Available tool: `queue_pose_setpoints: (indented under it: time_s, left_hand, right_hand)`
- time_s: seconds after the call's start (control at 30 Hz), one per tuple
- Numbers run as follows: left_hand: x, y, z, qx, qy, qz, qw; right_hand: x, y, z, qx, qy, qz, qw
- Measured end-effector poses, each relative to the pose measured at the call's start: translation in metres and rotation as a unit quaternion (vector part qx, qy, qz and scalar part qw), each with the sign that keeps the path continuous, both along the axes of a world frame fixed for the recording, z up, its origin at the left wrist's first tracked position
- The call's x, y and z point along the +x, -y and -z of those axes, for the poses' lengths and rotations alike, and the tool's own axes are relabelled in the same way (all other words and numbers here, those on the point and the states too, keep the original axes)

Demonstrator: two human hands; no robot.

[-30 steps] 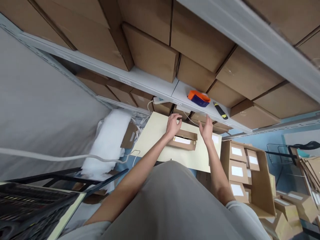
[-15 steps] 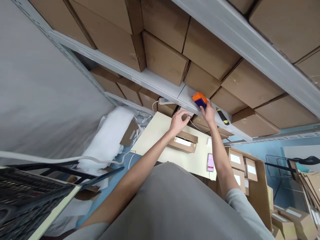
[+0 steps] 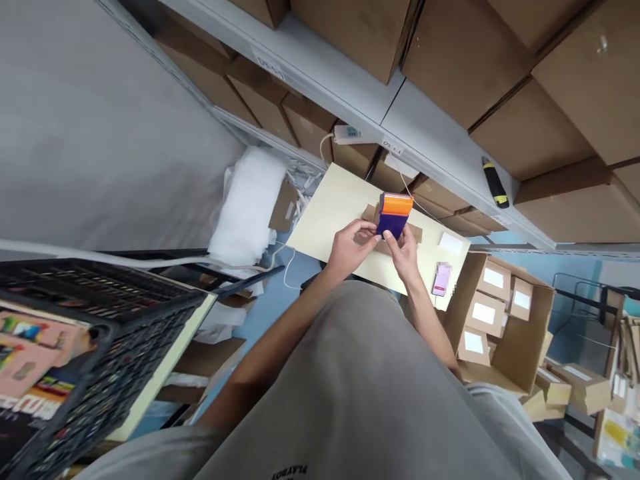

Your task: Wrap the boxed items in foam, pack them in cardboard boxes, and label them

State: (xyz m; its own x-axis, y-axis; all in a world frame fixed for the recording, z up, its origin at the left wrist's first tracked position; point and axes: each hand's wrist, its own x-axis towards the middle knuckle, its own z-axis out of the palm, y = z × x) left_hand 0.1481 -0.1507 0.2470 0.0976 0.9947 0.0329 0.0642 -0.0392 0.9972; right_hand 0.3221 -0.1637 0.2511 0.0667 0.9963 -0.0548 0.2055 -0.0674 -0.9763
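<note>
Orange-purple tool [image 3: 395,215] off shelf [image 3: 430,135] (between fingers [image 3: 391,243])

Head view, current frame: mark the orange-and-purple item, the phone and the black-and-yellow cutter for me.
Orange-and-purple item [image 3: 393,221]: head view, on its purple part, just below the orange.
Phone [image 3: 441,282]: head view, on its lit screen.
Black-and-yellow cutter [image 3: 495,183]: head view, on the black middle of its handle.

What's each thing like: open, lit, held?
Orange-and-purple tool: in right hand, left hand at its edge
Phone: lit, on table
Cutter: lying on shelf
Big carton: open, holding small boxes
Black crate: open-topped
Box behind tool: mostly hidden, can't tell
</note>
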Motion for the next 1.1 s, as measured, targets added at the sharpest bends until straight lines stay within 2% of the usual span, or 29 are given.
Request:
queue_pose_setpoints:
  time_s: [0.17,0.3,0.4,0.53,0.73,0.87,1.1]
  left_hand:
    - [-0.012,0.006,-0.004,0.000,-0.026,0.039,0.999]
    - [-0.027,0.001,-0.012,0.025,-0.068,0.075,0.994]
    - [-0.038,-0.007,-0.026,0.040,-0.052,0.061,0.996]
    - [-0.052,-0.020,-0.054,0.081,-0.037,0.019,0.996]
    - [-0.060,-0.023,-0.094,0.197,-0.046,0.050,0.978]
    - [-0.061,-0.016,-0.106,0.234,-0.102,0.048,0.966]
    - [-0.063,-0.011,-0.116,0.300,-0.169,0.061,0.937]
  right_hand:
    - [-0.005,0.009,-0.007,-0.004,-0.007,-0.024,1.000]
    - [-0.008,0.010,-0.012,-0.012,-0.020,-0.010,1.000]
    - [-0.009,0.013,-0.018,0.006,0.005,-0.001,1.000]
    - [-0.003,0.023,-0.032,0.028,0.086,-0.015,0.996]
    - [0.011,0.034,-0.044,0.070,0.181,-0.052,0.980]
    - [0.018,0.040,-0.045,0.091,0.226,-0.056,0.968]
    - [0.024,0.044,-0.058,0.175,0.311,-0.089,0.930]
